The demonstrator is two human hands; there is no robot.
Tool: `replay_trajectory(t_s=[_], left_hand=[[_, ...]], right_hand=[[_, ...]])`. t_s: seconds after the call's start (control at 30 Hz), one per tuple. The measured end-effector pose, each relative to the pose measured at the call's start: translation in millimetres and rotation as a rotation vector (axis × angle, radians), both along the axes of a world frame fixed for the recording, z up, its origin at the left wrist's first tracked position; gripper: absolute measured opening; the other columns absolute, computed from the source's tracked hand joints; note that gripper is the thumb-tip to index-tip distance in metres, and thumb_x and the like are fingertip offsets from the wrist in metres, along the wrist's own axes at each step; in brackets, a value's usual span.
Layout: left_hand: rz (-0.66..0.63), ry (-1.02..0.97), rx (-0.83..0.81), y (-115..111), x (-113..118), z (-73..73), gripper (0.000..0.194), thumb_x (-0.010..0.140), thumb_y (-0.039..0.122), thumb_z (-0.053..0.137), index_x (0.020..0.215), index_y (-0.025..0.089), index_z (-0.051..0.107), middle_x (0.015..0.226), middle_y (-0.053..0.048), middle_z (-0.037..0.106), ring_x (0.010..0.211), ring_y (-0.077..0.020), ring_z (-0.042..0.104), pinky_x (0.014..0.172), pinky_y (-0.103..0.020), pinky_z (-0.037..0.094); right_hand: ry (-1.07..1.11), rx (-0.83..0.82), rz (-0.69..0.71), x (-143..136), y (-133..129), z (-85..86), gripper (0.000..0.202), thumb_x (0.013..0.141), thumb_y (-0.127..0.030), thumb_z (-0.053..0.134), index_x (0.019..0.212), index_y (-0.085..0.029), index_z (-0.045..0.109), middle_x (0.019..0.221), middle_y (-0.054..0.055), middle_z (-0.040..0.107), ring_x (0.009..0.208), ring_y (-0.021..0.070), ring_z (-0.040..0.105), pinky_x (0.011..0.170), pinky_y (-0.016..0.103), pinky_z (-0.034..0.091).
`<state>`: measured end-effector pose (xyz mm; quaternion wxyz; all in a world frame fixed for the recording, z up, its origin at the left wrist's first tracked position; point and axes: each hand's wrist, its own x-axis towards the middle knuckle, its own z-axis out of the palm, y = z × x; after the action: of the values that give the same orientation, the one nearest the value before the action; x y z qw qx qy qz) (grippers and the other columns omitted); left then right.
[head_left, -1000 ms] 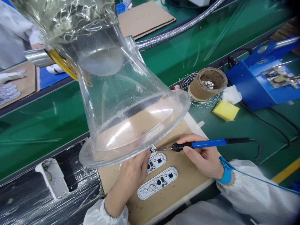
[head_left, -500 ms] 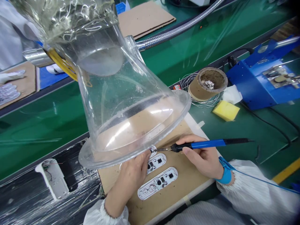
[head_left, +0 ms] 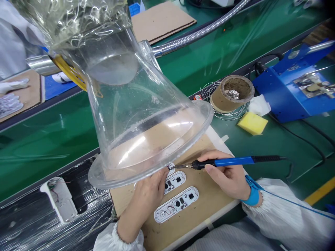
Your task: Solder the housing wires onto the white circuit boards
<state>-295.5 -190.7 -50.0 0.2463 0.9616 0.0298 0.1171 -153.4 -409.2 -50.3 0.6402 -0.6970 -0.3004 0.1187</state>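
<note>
My right hand (head_left: 226, 172) grips a soldering iron (head_left: 232, 161) with a blue and black handle. Its tip meets the end of a white oblong part with a circuit board (head_left: 171, 168), mostly covered by my left hand and the clear hood. My left hand (head_left: 150, 191) rests over the row, fingers bent together at that end; what they pinch is hidden. Beside them lies a second white oblong part (head_left: 178, 179), partly under the left hand. Nearest me sits a third white oblong part (head_left: 176, 204) with dark chips and thin wires, untouched.
A clear fume hood (head_left: 146, 104) hangs over the cardboard mat (head_left: 209, 195). On the right are a cardboard tube (head_left: 218, 100), a solder wire coil (head_left: 206, 91), a yellow sponge (head_left: 252, 123) and a blue machine (head_left: 288, 94). A white housing (head_left: 61, 200) lies left on black film.
The soldering iron's handle has tipped very slightly, its rear end lower, while the tip stays at the same part. My left hand has hardly moved.
</note>
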Motion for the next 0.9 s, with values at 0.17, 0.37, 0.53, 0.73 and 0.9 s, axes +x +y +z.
replay_trajectory(t_s=[0.17,0.37,0.53,0.73,0.9], left_hand=[[0.009,0.001,-0.011,-0.6,-0.7,-0.6,0.017,0.103,0.011,0.054,0.1,0.025,0.064,0.146,-0.012,0.062,0.143,-0.0339,0.06,0.108,-0.058,0.061],[0.016,0.013,-0.018,-0.5,-1.3,-0.9,0.017,0.102,0.011,0.054,0.099,0.024,0.063,0.146,-0.013,0.062,0.142,-0.0342,0.06,0.107,-0.058,0.061],[0.006,0.006,-0.017,-0.4,-0.2,0.8,0.015,0.102,0.011,0.055,0.099,0.024,0.062,0.147,-0.013,0.061,0.141,-0.0341,0.061,0.107,-0.057,0.061],[-0.003,-0.015,0.012,-0.6,0.2,0.7,0.014,0.103,0.011,0.057,0.104,0.024,0.058,0.146,-0.014,0.059,0.139,-0.0324,0.062,0.106,-0.054,0.061],[0.013,0.002,0.028,-2.5,0.1,0.8,0.011,0.105,0.013,0.055,0.105,0.024,0.057,0.147,-0.014,0.057,0.137,-0.0316,0.062,0.103,-0.053,0.062]], right_hand=[[-0.004,0.007,-0.03,0.6,-1.6,-0.7,0.019,0.092,-0.01,0.069,0.103,-0.024,0.077,0.09,0.003,0.083,0.076,0.0188,0.08,0.069,0.026,0.068],[-0.004,0.016,-0.035,0.4,-1.0,-0.4,0.02,0.091,-0.01,0.069,0.103,-0.024,0.077,0.09,0.004,0.083,0.077,0.018,0.081,0.069,0.024,0.067],[0.006,0.02,-0.048,0.0,-1.6,-2.9,0.02,0.091,-0.01,0.068,0.103,-0.023,0.078,0.091,0.004,0.083,0.077,0.0166,0.08,0.07,0.022,0.066],[0.01,0.032,-0.052,0.6,-1.3,-2.8,0.016,0.092,-0.013,0.069,0.102,-0.023,0.078,0.09,0.005,0.083,0.077,0.0184,0.08,0.07,0.025,0.067],[0.009,0.02,-0.057,1.2,-1.4,-0.9,0.013,0.094,-0.016,0.069,0.101,-0.022,0.078,0.088,0.006,0.083,0.075,0.0197,0.079,0.065,0.027,0.067]])
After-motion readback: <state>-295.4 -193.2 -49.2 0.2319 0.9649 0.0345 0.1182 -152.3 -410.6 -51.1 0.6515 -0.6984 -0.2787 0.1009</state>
